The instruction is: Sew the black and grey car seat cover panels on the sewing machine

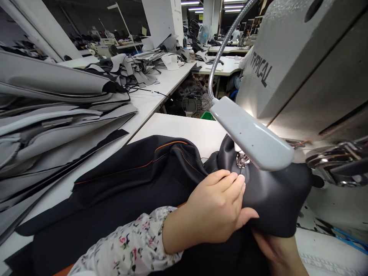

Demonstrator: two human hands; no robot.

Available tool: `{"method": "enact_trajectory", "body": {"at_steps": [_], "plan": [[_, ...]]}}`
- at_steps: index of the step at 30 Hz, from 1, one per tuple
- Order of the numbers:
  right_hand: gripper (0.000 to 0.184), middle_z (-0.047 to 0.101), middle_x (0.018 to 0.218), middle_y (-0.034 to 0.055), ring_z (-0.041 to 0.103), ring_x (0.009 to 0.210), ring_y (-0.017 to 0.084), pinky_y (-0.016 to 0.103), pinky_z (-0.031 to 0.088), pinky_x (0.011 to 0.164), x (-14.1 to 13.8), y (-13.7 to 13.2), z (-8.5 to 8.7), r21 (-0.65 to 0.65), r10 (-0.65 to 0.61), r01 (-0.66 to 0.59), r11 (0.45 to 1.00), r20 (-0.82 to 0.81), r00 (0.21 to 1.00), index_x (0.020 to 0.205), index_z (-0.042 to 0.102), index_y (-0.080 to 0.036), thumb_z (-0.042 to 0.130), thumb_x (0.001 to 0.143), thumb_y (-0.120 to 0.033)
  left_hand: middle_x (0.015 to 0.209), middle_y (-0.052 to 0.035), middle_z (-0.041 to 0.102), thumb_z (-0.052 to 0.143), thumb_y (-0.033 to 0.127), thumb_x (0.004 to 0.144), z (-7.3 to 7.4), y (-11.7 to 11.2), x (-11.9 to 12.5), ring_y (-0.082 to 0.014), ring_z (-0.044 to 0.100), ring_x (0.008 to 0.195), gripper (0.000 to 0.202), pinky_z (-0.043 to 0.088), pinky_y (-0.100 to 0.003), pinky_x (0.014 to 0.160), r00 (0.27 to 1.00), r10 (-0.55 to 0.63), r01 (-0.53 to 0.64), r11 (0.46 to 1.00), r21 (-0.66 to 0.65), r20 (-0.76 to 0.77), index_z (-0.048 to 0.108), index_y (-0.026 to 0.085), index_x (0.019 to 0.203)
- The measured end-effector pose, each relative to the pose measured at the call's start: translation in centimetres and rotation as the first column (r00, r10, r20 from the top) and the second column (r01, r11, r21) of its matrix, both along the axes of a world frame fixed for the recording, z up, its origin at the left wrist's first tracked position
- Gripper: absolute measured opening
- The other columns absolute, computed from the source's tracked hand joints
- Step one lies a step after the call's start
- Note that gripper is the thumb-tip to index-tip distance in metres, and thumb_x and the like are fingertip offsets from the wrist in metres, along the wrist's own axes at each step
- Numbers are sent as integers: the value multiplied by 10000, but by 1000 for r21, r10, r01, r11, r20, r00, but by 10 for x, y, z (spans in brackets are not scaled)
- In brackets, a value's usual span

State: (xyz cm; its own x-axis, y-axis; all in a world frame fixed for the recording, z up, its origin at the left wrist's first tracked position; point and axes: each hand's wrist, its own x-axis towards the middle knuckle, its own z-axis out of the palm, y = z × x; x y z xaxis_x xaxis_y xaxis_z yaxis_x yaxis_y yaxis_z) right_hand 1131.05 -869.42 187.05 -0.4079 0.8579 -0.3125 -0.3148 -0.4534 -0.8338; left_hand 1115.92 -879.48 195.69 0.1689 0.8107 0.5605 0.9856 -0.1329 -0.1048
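My left hand [215, 207] lies palm down on a black leather-like piece [276, 199], fingers stretched out and thumb apart. Its fingertips rest just in front of the metal presser foot [242, 160] of a sewing machine [267, 73]. From below, my right hand [283, 253] reaches under the near edge of the same piece, which hides its fingers. Leftward across the table spreads joined black fabric [129, 207] with orange piping [138, 167] and orange stitching. A grey lamp [250, 134] on a bendable metal neck hangs over the presser foot and partly hides the needle area.
Stacked grey padded panels [57, 130] rise at the left. Grey and white scraps [129, 67] cover part of the long white table [166, 86] behind. Blue-handled scissors [349, 239] lie at the lower right. A fan [203, 34] and other workstations stand farther back.
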Motion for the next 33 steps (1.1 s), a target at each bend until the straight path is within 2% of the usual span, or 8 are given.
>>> {"method": "enact_trajectory", "body": {"at_steps": [8,14,19,26,28,29,31,33], "plan": [[546,717,1322,88,615,1294,318,506,517,1097,-3,5,14,-128,-9,15,992,45,999,1147,771,-269,841,635,-448,1271,-143,725,445,676,1020,-5,-1,-8,-238,644,1160,738,486,-354,995,999,-46,47,997,67,-8,721,14,1195],[537,731,1292,84,686,1181,307,546,527,1080,2,14,16,-73,59,-60,996,-20,998,1290,717,-286,797,789,-460,1354,-91,679,517,362,1066,-2,-5,-11,-195,595,1221,408,445,-340,1010,996,1,-7,998,-62,-90,663,77,1320],[554,730,1294,45,696,1138,266,469,561,1050,-4,13,30,-64,34,-35,997,-16,999,1330,689,-315,809,803,-435,1246,-100,725,497,243,1059,-11,2,-11,-167,628,1169,331,436,-319,1014,1000,-2,4,998,60,-30,683,77,1278],[219,717,734,22,659,636,168,272,597,586,8,4,33,84,203,-204,975,25,979,809,749,-217,728,886,-420,1167,-57,770,459,113,1041,-18,10,-15,-164,675,1126,296,475,-333,1065,995,-73,58,980,190,75,700,75,1208],[226,698,678,15,631,557,151,256,557,538,26,-2,38,396,299,-368,841,226,927,810,748,-219,641,960,-349,1156,-58,774,418,114,1060,-19,12,-17,-160,684,1127,314,495,-327,1060,991,-98,77,975,208,95,697,68,1198],[178,728,733,19,661,595,157,261,564,575,34,-4,42,596,275,-425,681,331,903,884,766,-232,621,971,-288,1147,-58,776,410,116,1066,-20,13,-18,-157,691,1119,315,506,-324,1050,988,-108,82,972,219,108,696,69,1189],[248,780,970,30,725,802,188,290,581,734,44,-4,50,882,58,-410,233,408,911,1124,763,-269,670,918,-169,1121,-58,781,418,121,1070,-21,16,-19,-148,704,1091,297,531,-317,1019,985,-121,87,965,249,126,695,81,1171],[471,756,1178,64,700,1073,246,346,533,934,40,2,56,919,-179,-375,-123,351,919,1312,690,-250,740,859,-131,1086,-59,785,439,128,1068,-24,19,-20,-147,715,1067,270,554,-310,985,981,-139,97,954,284,132,693,90,1152]]}}
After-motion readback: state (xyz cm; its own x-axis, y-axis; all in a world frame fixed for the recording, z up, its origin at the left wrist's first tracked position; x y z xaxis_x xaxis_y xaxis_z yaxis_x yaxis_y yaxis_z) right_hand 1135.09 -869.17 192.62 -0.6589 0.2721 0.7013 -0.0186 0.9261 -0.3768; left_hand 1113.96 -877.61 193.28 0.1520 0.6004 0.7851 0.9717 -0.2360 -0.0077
